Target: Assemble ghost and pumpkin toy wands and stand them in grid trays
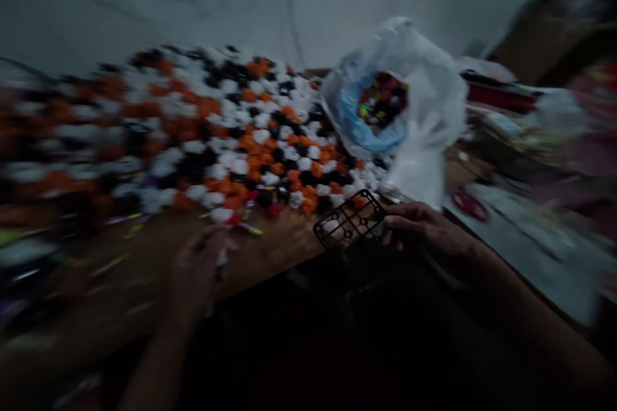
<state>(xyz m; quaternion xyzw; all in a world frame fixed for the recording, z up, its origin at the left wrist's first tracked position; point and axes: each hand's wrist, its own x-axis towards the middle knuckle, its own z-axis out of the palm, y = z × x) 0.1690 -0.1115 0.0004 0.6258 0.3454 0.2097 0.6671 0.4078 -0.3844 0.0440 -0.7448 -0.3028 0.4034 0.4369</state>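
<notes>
My right hand (419,225) pinches a black plastic grid frame (349,221) by its right corner, between thumb and fingers. The frame is tilted and juts left over the table's front edge. My left hand (200,263) hovers at the front of the table, blurred, its fingers curled. Something small and pale shows at its fingertips, too smeared to name. Just beyond both hands spreads a large heap of small orange, white and black pieces (260,154); some look like little skulls or pumpkins. A few red, yellow and purple bits lie near my left fingertips.
Behind the frame stands a white plastic bag (429,115) with a blue inner lining, holding small multicoloured pieces (383,99). Red-handled scissors (470,205) appear to lie on a pale surface at right. The brown tabletop (274,244) ends at a slanting front edge.
</notes>
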